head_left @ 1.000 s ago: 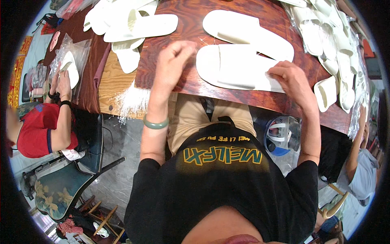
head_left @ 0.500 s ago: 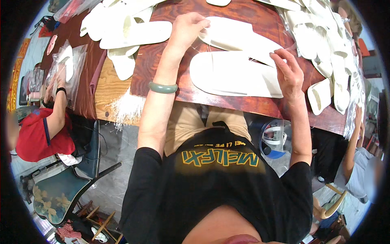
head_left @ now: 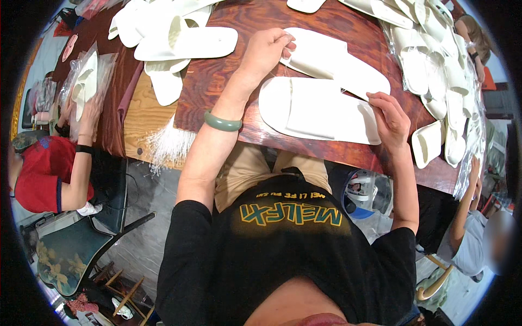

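Where red-brown wooden table (head_left: 239, 103) bears white slipper pair (head_left: 321, 106): left hand (head_left: 267, 50) pinches far slipper edge, right hand (head_left: 389, 117) grips near end.

A dark reddish wooden table (head_left: 228, 81) carries two flat white slippers (head_left: 318, 108) side by side near its front edge. More white slippers lie heaped at its far left (head_left: 163, 32) and along its right side (head_left: 435, 81). A paler wooden board (head_left: 144, 117) adjoins its left end, with a tuft of white threads (head_left: 168, 144) on it.
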### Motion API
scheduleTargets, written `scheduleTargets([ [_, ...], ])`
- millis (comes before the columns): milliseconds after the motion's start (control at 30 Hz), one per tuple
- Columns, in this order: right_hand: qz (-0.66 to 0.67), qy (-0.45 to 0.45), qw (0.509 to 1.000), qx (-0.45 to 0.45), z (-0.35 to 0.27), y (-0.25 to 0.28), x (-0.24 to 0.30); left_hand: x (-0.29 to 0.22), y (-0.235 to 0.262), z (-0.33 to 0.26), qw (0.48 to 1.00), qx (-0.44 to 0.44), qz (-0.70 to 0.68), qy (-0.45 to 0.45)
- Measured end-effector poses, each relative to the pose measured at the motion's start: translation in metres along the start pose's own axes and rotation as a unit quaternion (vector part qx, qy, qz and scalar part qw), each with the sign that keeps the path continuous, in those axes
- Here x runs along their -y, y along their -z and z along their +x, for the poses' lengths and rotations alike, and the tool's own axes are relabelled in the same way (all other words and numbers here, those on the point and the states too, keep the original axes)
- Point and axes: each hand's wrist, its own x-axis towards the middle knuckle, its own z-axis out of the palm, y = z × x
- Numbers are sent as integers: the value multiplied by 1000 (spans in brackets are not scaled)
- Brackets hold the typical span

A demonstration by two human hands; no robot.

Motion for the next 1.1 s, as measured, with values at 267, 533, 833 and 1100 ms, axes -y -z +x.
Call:
scheduleTargets([
  [267,-32,-79,996,-2,-14,-4,3,-4,-3,-5,999,-4,27,-24],
  [533,-39,-91,995,18,0,-6,-3,-4,-2,-5,997,-12,71,-38],
  [833,85,-59,992,72,60,-52,-32,11,12,6,947,-160,158,-229],
  [1100,209,-142,964,80,67,-73,-56,17,14,7,900,-128,326,-260],
])
